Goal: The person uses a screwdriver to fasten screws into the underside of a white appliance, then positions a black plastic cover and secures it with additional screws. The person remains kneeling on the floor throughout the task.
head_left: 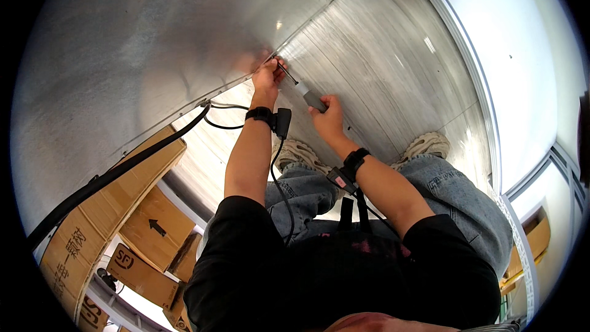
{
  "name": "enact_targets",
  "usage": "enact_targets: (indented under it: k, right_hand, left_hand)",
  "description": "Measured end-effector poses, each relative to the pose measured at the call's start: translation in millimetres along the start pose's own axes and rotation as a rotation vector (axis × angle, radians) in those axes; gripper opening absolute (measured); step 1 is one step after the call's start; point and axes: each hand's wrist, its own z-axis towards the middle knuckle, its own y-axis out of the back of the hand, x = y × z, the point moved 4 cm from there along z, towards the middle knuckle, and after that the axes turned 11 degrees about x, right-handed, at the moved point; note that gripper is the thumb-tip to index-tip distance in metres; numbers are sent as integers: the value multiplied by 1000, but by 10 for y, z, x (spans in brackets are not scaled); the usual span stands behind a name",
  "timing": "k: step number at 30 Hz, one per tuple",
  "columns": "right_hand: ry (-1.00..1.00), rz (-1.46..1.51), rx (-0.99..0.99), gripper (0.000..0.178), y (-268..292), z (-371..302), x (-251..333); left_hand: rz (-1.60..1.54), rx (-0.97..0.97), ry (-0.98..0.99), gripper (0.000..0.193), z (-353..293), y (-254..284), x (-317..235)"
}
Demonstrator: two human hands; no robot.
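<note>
My right hand (329,117) is closed round the grey handle of a screwdriver (314,99). Its thin dark shaft slants up and left to the lower edge of a large brushed-metal panel (160,31). There my left hand (268,75) has its fingers curled round the shaft's tip, close against the panel edge. Whatever lies between those fingertips is too small and too covered to make out. Both wrists carry black straps with small box-shaped devices, and a thin black cable hangs from the left one.
A thick black cable (123,169) runs along the panel's lower edge at left. Cardboard boxes (153,227) are stacked at lower left. Wood-look floor (381,67) lies below the panel, with my shoes (427,147) on it. A white wall-like panel (510,61) with a metal frame stands at right.
</note>
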Motion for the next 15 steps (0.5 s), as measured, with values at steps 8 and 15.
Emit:
enact_targets:
  k: [8, 15]
  right_hand:
    - [-517, 607, 285, 27, 50, 12, 92]
    - [-182, 248, 124, 31, -162, 94, -384]
  left_hand:
    - [-36, 180, 12, 14, -67, -11, -48]
    - [-22, 59, 41, 13, 22, 27, -1]
